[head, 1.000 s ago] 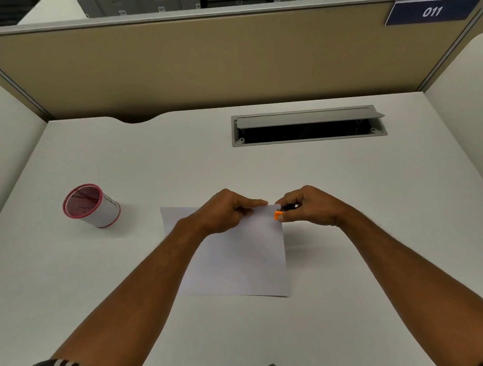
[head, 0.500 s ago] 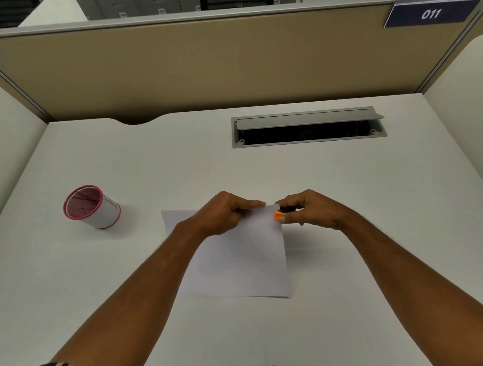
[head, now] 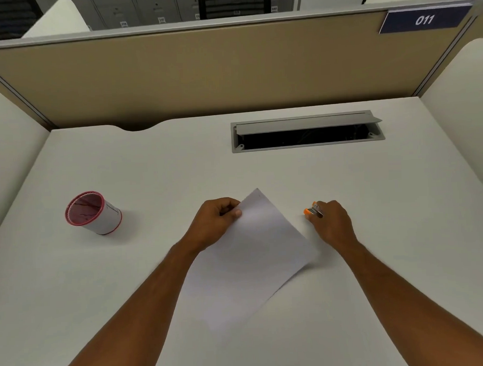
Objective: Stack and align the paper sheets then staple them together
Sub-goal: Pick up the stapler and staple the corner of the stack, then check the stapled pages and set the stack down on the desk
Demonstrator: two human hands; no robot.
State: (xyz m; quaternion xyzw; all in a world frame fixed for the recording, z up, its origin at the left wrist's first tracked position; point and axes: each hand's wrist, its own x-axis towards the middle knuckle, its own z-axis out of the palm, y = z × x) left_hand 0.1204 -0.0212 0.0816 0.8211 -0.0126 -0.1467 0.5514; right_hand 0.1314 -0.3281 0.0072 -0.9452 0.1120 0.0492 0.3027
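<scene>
White paper sheets point(head: 253, 253) lie turned at an angle on the white desk point(head: 179, 163), one corner pointing away from me. My left hand point(head: 217, 222) pinches their upper left edge between thumb and fingers. My right hand point(head: 329, 221) is off the paper to the right, closed around a small orange stapler point(head: 312, 210) whose orange tip and metal jaw stick out to the left. A gap of bare desk separates the stapler from the sheets. How many sheets there are cannot be told.
A red-rimmed white cup point(head: 95, 212) lies tilted on the desk to the left. A grey cable hatch point(head: 307, 131) with its lid up sits at the back right. A tan partition point(head: 203, 72) closes off the far edge.
The stapler was at the sheets' top right corner; my right hand has drawn it away to the right. My left hand has turned the sheets so a corner points away.
</scene>
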